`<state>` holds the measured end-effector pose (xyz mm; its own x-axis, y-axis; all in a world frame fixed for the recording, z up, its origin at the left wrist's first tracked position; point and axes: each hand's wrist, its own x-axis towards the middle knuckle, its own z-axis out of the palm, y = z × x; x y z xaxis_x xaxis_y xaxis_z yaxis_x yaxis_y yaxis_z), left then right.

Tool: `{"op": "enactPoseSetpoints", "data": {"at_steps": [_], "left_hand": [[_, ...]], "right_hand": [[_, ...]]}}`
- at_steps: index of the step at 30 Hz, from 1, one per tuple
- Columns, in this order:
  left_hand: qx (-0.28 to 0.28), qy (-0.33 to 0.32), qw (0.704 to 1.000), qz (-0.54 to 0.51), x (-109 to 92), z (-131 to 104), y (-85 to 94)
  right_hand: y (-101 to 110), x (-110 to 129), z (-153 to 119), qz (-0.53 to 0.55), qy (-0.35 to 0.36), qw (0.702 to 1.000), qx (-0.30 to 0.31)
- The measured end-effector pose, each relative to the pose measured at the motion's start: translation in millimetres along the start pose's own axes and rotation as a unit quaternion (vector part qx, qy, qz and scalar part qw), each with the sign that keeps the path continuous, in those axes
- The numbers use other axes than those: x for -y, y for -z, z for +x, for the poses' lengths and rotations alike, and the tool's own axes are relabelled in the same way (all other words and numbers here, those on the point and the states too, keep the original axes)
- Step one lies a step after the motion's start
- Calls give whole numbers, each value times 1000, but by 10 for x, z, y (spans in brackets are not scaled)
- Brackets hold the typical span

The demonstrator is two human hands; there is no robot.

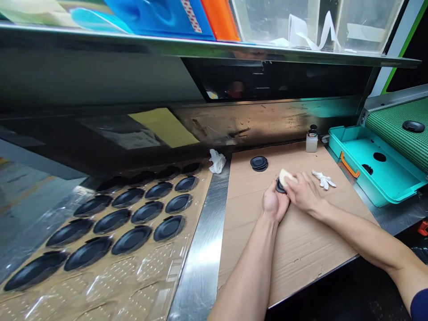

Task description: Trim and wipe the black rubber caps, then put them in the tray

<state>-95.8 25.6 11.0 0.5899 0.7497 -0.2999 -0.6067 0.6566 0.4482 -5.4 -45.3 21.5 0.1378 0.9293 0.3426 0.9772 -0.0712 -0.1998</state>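
Observation:
My left hand [273, 204] is closed round a black round disc [280, 186], held just above the cardboard sheet [249, 232]. Pressed against the disc's upper face is a cream-coloured pad [286, 177], which looks like a sponge, pinched in my right hand [303, 192]. The pad and fingers cover part of the disc. A small stack of similar black discs [259, 163] lies farther back on the cardboard. To the right of my right hand is a crumpled white cloth [323, 179].
On the left, a clear plastic tray [170, 267] holds several rows of black discs. A pump bottle [311, 141] stands at the back. A teal bin [399, 178] and green conveyor belt [401, 113] are on the right. Overhead runs a metal shelf [214, 50]. White tissue [217, 161] lies beside the tray.

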Motion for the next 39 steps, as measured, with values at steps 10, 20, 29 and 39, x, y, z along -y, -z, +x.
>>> {"op": "enactPoseSetpoints", "data": {"at_steps": [10,20,29,39], "left_hand": [[-3,15,1000,19,-7,-2,-6],[6,7,998,55,32,-24,-28],[28,-36,995,93,144,48,69],[27,-11,995,98,102,28,82]], "right_hand": [[24,93,-64,-27,-30,999,23],[92,-305,45,144,-47,988,-28],[204,-336,23,242,-69,968,18],[280,-411,63,198,-109,969,100]]}}
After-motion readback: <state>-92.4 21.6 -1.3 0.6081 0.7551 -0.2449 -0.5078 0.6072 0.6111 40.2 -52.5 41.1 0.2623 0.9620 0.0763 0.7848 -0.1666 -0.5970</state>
